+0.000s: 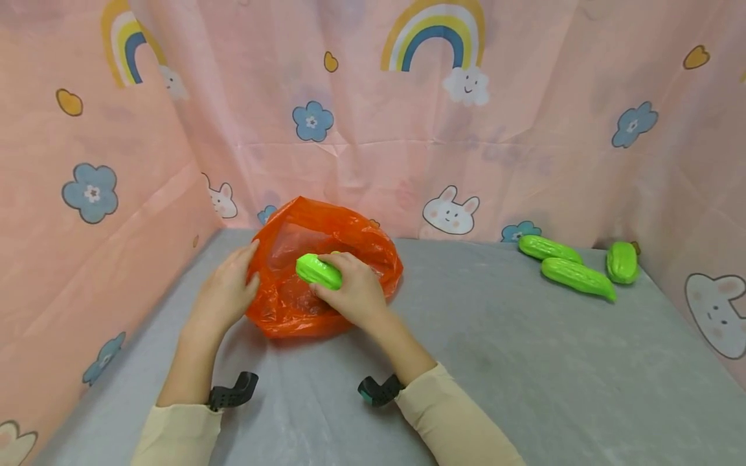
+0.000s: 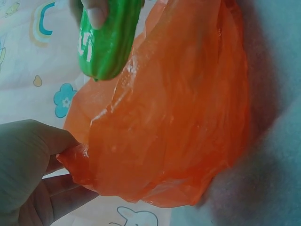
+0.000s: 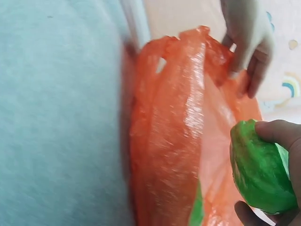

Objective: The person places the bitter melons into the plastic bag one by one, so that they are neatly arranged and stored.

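An orange plastic bag (image 1: pixel 291 320) stands on the table with its mouth spread open. On its left side, my left hand (image 1: pixel 226 288) pinches the rim between thumb and fingers; the left wrist view shows the bag's edge (image 2: pixel 75 162) caught there. My right hand (image 1: pixel 357 288) grips a bright green, ridged toy cucumber (image 1: pixel 317 272) over the bag's mouth. Up close in the right wrist view, the thumb lies on top of this cucumber (image 3: pixel 258 172) and the fingers curl under it. A green patch (image 3: pixel 196 209) shows at the bag's lower edge in that view.
Several more green toy cucumbers (image 1: pixel 577 278) lie at the back right of the grey-covered table (image 1: pixel 501 369). Pink printed cloth (image 1: pixel 373 168) rises along the back and both sides. Black camera mounts (image 1: pixel 233 391) sit on both wrists.
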### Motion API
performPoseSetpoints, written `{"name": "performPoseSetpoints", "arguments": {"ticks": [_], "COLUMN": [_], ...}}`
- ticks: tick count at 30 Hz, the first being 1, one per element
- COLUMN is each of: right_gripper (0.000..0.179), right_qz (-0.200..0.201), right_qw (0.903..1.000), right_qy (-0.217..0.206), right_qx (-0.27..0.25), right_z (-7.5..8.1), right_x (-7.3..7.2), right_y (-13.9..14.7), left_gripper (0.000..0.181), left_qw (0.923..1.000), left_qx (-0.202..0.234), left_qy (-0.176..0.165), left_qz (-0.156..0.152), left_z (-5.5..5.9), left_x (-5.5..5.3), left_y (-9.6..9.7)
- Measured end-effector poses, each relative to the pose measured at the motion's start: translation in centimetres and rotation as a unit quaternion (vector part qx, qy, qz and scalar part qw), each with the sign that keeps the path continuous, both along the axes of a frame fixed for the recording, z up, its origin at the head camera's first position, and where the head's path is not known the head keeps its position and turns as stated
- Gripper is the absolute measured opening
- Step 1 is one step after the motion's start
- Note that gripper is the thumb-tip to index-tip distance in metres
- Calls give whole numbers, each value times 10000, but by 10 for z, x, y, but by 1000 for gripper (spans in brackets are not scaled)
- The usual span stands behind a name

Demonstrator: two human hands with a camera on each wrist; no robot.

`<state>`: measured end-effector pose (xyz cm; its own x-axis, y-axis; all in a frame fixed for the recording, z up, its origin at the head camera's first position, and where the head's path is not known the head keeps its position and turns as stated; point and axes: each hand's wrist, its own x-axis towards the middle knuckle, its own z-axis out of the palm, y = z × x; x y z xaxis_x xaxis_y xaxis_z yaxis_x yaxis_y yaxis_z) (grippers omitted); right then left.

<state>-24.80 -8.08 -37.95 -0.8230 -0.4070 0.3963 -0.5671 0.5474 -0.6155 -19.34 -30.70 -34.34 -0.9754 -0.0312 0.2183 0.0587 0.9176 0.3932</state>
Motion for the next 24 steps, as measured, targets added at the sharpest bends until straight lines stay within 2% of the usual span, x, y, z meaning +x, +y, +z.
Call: {"name": "performPoseSetpoints", "arguments": {"ticks": [8, 13, 24], "right_gripper": [48, 47, 46], "right_qz": [4, 61, -324], "right_qw": [9992, 9991, 9975], "right_qy": [217, 134, 426], "right_qx": [330, 397, 468], "right_z": [-10, -19, -30], "right_x": [3, 4, 6], "right_y": [-9, -13, -18], "left_gripper": [62, 63, 63], "left_qw": [9999, 10000, 10000], "left_qx": [15, -37, -71], "left_qy": [112, 21, -45], "left_qz": [3, -9, -11], "left_z": [-2, -2, -4], "left_x": [-1, -1, -2], "left_y": [-1, 0, 1]}}
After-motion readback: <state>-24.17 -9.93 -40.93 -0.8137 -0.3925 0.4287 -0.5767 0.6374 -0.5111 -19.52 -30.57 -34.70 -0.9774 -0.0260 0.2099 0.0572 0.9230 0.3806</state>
